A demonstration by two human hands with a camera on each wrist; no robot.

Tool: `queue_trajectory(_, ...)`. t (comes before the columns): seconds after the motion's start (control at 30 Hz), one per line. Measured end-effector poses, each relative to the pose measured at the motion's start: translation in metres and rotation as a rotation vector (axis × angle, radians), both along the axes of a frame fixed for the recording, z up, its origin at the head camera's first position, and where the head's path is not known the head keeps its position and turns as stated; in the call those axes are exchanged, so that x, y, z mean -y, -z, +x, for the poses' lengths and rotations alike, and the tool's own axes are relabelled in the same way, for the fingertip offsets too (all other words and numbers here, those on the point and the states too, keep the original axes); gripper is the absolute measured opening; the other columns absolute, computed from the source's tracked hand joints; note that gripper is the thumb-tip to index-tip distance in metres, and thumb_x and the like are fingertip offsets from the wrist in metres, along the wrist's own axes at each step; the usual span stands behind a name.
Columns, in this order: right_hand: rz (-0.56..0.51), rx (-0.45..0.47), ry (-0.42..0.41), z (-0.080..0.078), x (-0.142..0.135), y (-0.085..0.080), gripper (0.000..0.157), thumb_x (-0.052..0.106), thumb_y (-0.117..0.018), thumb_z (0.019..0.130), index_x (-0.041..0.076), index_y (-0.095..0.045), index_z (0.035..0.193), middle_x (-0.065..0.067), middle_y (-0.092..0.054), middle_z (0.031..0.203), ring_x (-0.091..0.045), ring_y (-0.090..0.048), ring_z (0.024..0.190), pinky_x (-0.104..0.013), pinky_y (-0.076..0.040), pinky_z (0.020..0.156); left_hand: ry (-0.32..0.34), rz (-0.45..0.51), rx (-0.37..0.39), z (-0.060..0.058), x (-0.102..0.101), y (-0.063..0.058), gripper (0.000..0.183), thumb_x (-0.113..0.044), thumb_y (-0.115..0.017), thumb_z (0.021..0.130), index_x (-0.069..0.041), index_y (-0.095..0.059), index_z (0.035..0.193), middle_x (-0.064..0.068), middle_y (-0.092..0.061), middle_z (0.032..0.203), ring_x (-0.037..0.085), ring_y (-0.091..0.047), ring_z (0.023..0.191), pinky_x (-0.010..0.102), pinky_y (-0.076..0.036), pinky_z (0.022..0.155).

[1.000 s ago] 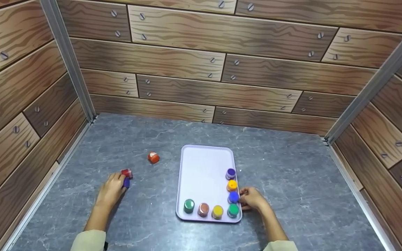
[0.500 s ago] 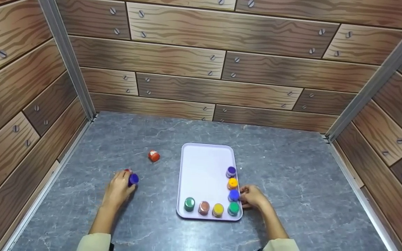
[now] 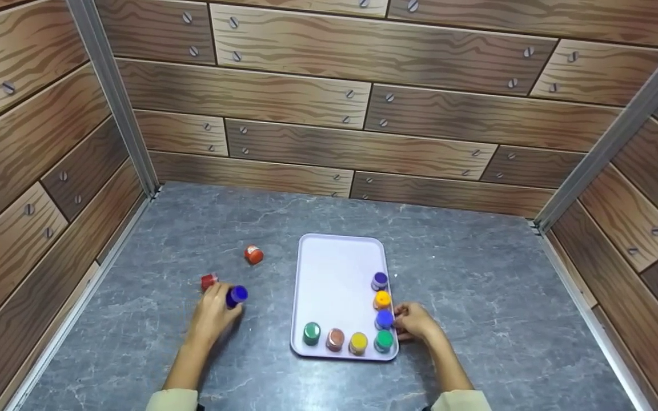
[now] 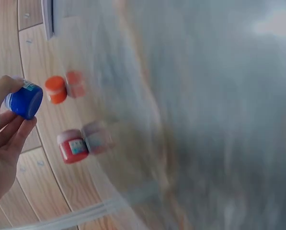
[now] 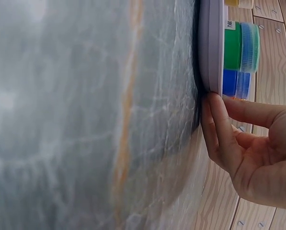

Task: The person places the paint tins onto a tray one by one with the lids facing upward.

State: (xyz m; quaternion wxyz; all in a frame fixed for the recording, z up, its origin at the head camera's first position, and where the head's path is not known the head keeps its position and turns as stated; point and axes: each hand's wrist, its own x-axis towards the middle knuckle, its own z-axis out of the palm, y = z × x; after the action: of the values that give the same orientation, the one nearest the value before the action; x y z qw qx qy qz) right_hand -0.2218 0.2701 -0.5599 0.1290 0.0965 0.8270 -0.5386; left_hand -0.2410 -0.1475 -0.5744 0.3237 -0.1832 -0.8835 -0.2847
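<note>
My left hand [image 3: 213,313] pinches a blue paint jar [image 4: 25,99] between thumb and fingers, left of the lilac tray [image 3: 337,268]. Just behind that hand a red paint jar [image 3: 209,281] lies on its side on the table. Farther back lies an orange paint jar [image 3: 253,254]. At the tray's right edge, my right hand [image 3: 416,319] grips the rim, thumb on the top side and fingers against the outer wall in the right wrist view. Nearest to it inside the tray stand a blue jar [image 3: 384,319] and a green jar [image 3: 384,341].
Along the tray's near edge stand a dark green jar [image 3: 312,333], a brown jar [image 3: 335,339] and a yellow jar [image 3: 358,343]. Up its right side are an orange-yellow jar [image 3: 382,299] and a purple jar [image 3: 380,280]. Wood-patterned walls [image 3: 289,85] enclose the grey table [image 3: 466,268].
My left hand has moved right toward the tray with the blue paint jar, leaving the red jar behind it in fuller view. The right hand stays at the tray's rim.
</note>
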Motion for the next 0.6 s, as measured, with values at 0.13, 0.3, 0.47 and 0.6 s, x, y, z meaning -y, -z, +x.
queue_trajectory(0.13, 0.001, 0.001, -0.007, 0.0, 0.0, -0.001, 0.018, -0.011, -0.052, 0.075, -0.01, -0.05, 0.092, -0.012, -0.052, 0.072, -0.018, -0.053, 0.057, -0.033, -0.054, 0.052, -0.005, 0.017, 0.0, 0.001, -0.009, -0.001, 0.037, -0.001, -0.078, 0.057, 0.005, -0.061, 0.089, 0.015, -0.058, 0.082, 0.033, -0.057, 0.076, 0.045, -0.051, 0.069)
queue_trajectory(0.3, 0.002, 0.002, -0.007, 0.001, 0.0, -0.002, 0.018, -0.011, -0.052, 0.075, -0.01, -0.05, 0.092, -0.012, -0.053, 0.072, -0.019, -0.053, 0.057, -0.033, -0.055, 0.053, 0.006, 0.052, 0.02, 0.002, -0.018, -0.003, 0.037, -0.002, -0.078, 0.057, 0.004, -0.062, 0.089, 0.014, -0.059, 0.082, 0.032, -0.059, 0.076, 0.044, -0.051, 0.069)
queue_trajectory(0.47, 0.003, -0.007, -0.011, 0.0, -0.001, -0.003, 0.018, -0.012, -0.052, 0.073, -0.01, -0.051, 0.091, -0.011, -0.052, 0.071, -0.018, -0.052, 0.057, -0.033, -0.054, 0.052, 0.014, 0.105, 0.082, 0.002, -0.029, -0.007, 0.035, -0.002, -0.077, 0.058, 0.002, -0.06, 0.089, 0.012, -0.059, 0.083, 0.031, -0.06, 0.077, 0.043, -0.051, 0.068)
queue_trajectory(0.6, -0.006, -0.01, -0.003, -0.001, 0.0, -0.001, 0.017, -0.013, -0.052, 0.072, -0.01, -0.051, 0.09, -0.01, -0.05, 0.071, -0.019, -0.051, 0.057, -0.033, -0.054, 0.052, 0.013, 0.134, 0.119, 0.002, -0.036, -0.01, 0.034, -0.002, -0.076, 0.06, 0.001, -0.06, 0.09, 0.01, -0.059, 0.082, 0.029, -0.06, 0.076, 0.041, -0.052, 0.067)
